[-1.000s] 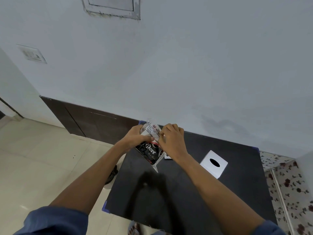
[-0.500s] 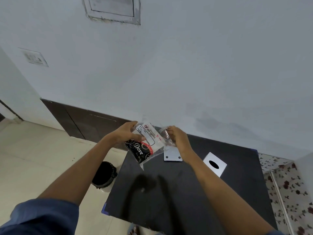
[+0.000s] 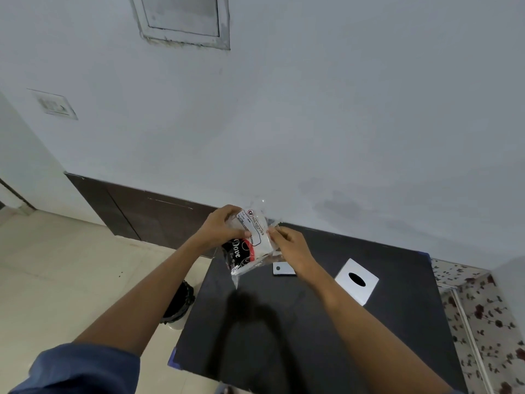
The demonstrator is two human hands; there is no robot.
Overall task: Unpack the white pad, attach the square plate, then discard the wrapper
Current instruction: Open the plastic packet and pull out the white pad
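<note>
The person is holding a clear wrapper (image 3: 250, 245) up over the far left corner of the black worktop (image 3: 312, 322), with the white pad still inside it; I cannot tell whether the mouth of the bag is open yet. The left hand (image 3: 220, 230) is gripping the wrapper's upper left side, thumb laid across the front. The right hand (image 3: 292, 247) is pinching the wrapper's right edge between its fingertips (image 3: 272, 231), wrist bent down, both forearms reaching forward from blue sleeves.

What could go wrong here, to my eye: the film looks thin and slippery, so if the two hands are pulling unevenly it may tear crookedly or the pad may slide out and drop. The bag is hanging close to the worktop's left edge, above a dark bin (image 3: 179, 302) on the floor, so a dropped pad might land there instead of on the worktop. The small square plate (image 3: 282, 269) is lying flat just under the right wrist, where a lowering hand might knock it. A white panel with an oval hole (image 3: 356, 281) is sitting further right, well apart.
</note>
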